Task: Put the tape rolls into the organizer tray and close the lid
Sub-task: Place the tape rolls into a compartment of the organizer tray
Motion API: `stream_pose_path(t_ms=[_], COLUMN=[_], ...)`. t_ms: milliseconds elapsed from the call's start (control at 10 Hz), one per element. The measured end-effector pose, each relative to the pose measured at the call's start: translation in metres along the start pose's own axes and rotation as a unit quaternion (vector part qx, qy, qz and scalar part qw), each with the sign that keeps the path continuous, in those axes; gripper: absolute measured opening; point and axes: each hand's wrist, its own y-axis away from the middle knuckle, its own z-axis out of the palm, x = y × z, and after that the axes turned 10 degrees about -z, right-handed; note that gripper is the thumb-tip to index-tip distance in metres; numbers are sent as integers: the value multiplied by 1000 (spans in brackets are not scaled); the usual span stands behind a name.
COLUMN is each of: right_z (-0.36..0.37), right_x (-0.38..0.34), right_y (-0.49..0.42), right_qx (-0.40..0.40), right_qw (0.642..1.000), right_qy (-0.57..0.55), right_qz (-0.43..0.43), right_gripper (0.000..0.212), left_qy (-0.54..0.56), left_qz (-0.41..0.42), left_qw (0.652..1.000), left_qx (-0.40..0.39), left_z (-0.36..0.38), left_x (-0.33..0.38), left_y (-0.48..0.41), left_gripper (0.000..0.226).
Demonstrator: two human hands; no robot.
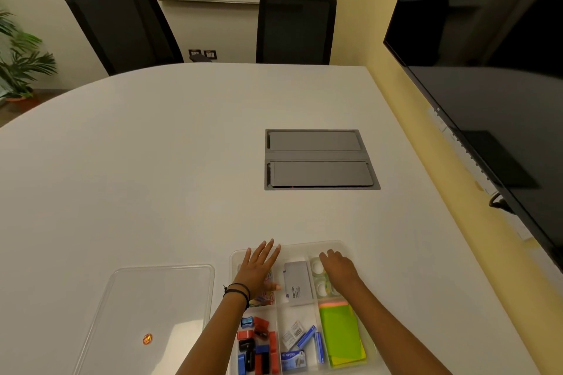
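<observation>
The clear organizer tray point(304, 245) lies on the white table near its front edge. Clear tape rolls point(317, 267) sit in its far right compartment, with another roll point(322, 288) just behind. My right hand point(339, 266) hovers over that compartment, fingers curled down; whether it holds a roll is hidden. My left hand point(259, 265) lies flat and spread over the tray's far left compartment, holding nothing. The clear lid point(152, 298) rests flat on the table left of the tray.
Other tray compartments hold a grey box point(297, 281), green sticky notes point(341, 332), staple boxes point(297, 344) and red and blue sharpeners point(259, 341). A grey cable hatch point(320, 160) is set in the table beyond. A large black screen point(487, 70) hangs at the right. Two black chairs stand at the far side.
</observation>
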Motion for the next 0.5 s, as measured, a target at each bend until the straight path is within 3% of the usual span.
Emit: stream_pose_path(t_ms=[300, 500], right_z=[2, -1], right_x=[7, 8], right_y=[-6, -7], right_qx=[-2, 14], right_qw=[1000, 999], right_qy=[21, 8], right_qz=[-23, -43], right_gripper=[62, 50], left_qy=[-2, 6], left_qz=[-2, -4], left_qw=[1000, 1000], left_qx=[0, 6], left_z=[1, 4], left_x=[0, -1], left_y=[0, 0], left_gripper=[92, 93])
